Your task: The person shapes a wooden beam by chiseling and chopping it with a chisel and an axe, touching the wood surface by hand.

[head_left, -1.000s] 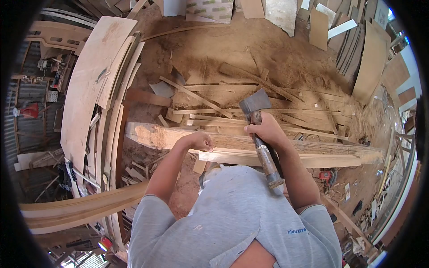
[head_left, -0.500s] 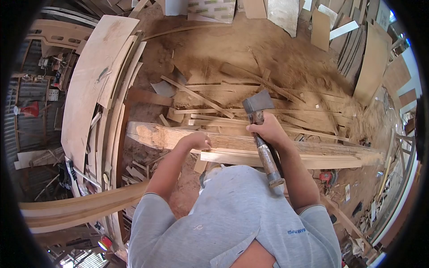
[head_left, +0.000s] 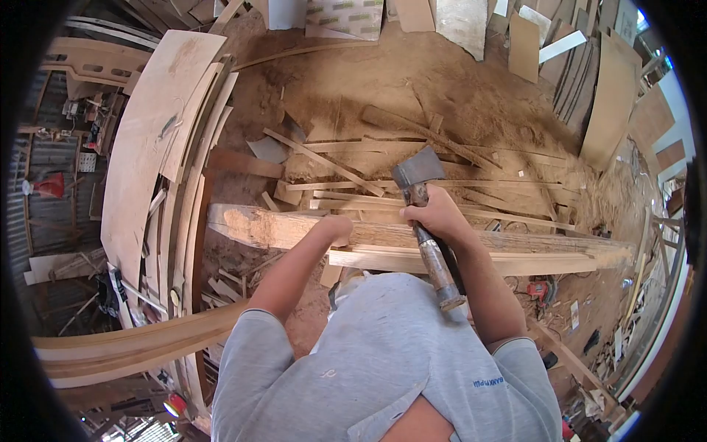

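My right hand (head_left: 436, 211) is wrapped round an axe (head_left: 417, 168) just below its wide steel head. The axe's worn handle slants down toward my shirt, above the thick wooden beam. My left hand (head_left: 339, 230) is closed, low over the rough-topped beam (head_left: 291, 227); its fingertips are hidden, so whatever it may hold does not show. Pale planed strips of wood (head_left: 368, 260) lie along the beam's near side, between it and my body.
Loose offcuts and long strips (head_left: 346, 169) litter the dirt floor past the beam. Large plywood sheets (head_left: 143, 140) are stacked at left, near a curved moulded board (head_left: 140, 346). A red power tool (head_left: 540, 288) lies at right. Panels (head_left: 611, 103) lean at far right.
My left hand has shifted slightly right along the beam and turned, hiding its fingers more. The axe head has moved a little to the left in view with my right hand.
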Motion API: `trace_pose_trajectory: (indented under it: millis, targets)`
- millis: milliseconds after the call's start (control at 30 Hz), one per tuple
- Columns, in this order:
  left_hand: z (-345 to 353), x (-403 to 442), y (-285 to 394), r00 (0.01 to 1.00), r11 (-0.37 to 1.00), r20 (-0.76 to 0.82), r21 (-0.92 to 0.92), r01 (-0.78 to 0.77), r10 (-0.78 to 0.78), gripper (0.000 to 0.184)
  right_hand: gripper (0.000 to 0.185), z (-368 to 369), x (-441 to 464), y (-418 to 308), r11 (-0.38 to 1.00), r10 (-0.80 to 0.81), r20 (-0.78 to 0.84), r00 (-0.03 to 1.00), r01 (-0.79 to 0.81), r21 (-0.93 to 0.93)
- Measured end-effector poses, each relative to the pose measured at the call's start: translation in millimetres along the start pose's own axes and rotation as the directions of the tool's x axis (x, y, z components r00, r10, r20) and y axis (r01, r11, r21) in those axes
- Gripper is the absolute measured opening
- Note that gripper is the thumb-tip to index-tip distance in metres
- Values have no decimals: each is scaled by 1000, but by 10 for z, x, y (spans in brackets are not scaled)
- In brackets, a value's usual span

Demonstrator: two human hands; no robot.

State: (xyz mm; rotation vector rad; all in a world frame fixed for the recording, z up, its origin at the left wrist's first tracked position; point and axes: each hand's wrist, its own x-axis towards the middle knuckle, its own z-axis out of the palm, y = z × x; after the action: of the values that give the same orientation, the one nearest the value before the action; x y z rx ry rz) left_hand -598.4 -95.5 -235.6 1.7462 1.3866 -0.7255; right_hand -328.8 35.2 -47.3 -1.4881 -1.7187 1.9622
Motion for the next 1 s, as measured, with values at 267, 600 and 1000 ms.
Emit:
trace_pose_trajectory:
  millis: [267, 600, 1000]
  targets:
    - [-113, -451, -118, 996, 925, -3, -370, -82, 87, 28, 28, -74, -96, 38, 1000, -8, -16, 1000, 8, 20]
    - [-163, -984, -44, 958, 955, -240, -208, -211, 159, 30, 24, -49, -116, 45, 1000, -3, 0, 1000, 3, 0]
    - [-3, -1039, 80, 913, 914, -389, -315, -255, 121, 18, 23, -35, -174, 141, 999, -30, 7, 1000, 31, -32]
